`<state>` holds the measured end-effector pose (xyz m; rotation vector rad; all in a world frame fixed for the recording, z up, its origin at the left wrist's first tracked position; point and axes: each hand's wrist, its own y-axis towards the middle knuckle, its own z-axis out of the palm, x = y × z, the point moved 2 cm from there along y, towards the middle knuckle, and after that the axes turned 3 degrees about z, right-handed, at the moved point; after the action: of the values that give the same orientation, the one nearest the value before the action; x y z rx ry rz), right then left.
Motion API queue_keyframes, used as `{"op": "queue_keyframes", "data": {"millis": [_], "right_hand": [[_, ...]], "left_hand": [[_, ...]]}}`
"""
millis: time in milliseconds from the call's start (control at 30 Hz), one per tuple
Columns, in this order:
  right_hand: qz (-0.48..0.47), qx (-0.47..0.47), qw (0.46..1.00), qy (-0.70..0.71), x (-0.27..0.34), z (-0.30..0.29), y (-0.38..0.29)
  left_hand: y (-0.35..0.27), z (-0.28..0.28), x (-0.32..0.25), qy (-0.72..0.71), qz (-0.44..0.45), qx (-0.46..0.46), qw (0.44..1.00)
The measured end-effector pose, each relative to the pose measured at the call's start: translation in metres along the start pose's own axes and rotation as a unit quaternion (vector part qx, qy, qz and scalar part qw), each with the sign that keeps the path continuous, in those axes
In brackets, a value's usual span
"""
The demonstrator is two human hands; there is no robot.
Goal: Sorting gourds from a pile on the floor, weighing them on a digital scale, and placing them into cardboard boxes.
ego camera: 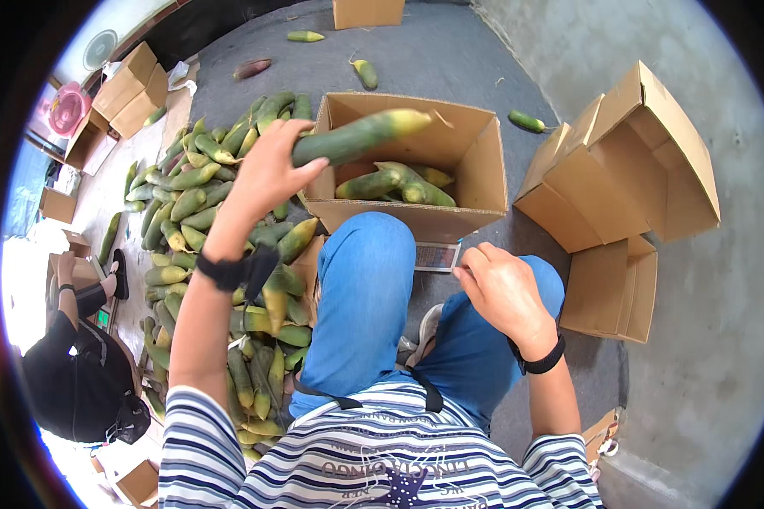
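Note:
My left hand [274, 162] grips a long green radish [356, 140], its yellowish, rooted tip pointing right. It hangs over the left part of an open cardboard box [407, 216] in front of my knees. Inside that box, several green radishes [414, 191] lie on the bottom. Above my right knee hovers my right hand [503, 286], fingers curled in, with nothing visible in it; its palm side is hidden. To the left of the box and my legs spreads a large heap of green radishes [191, 203].
Stacked open cardboard boxes [586, 184] stand at right by a concrete wall [694, 356]. A flat panel [437, 256] shows below the box's near side. Loose radishes [364, 73] and a purplish one [252, 69] lie beyond. At far left, another person [79, 375] sits near cardboard boxes.

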<state>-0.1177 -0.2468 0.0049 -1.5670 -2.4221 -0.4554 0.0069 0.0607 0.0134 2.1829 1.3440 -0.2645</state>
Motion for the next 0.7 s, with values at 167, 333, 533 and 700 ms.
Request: {"op": "queue_keyframes", "data": {"millis": [167, 333, 533, 700], "right_hand": [[0.075, 0.003, 0.997, 0.01, -0.017, 0.006, -0.026], [0.09, 0.05, 0.993, 0.051, -0.014, 0.017, -0.034], [0.106, 0.07, 0.99, 0.064, -0.001, 0.029, -0.024], [0.104, 0.094, 0.988, 0.058, 0.008, 0.041, -0.018]], "left_hand": [[-0.025, 0.037, 0.021, 0.017, -0.039, -0.035, 0.998], [-0.156, 0.076, 0.096, -0.021, -0.272, 0.109, 0.956], [-0.273, 0.107, 0.115, 0.098, -0.38, 0.218, 0.893], [-0.296, 0.126, 0.122, 0.119, -0.411, 0.196, 0.882]]}}
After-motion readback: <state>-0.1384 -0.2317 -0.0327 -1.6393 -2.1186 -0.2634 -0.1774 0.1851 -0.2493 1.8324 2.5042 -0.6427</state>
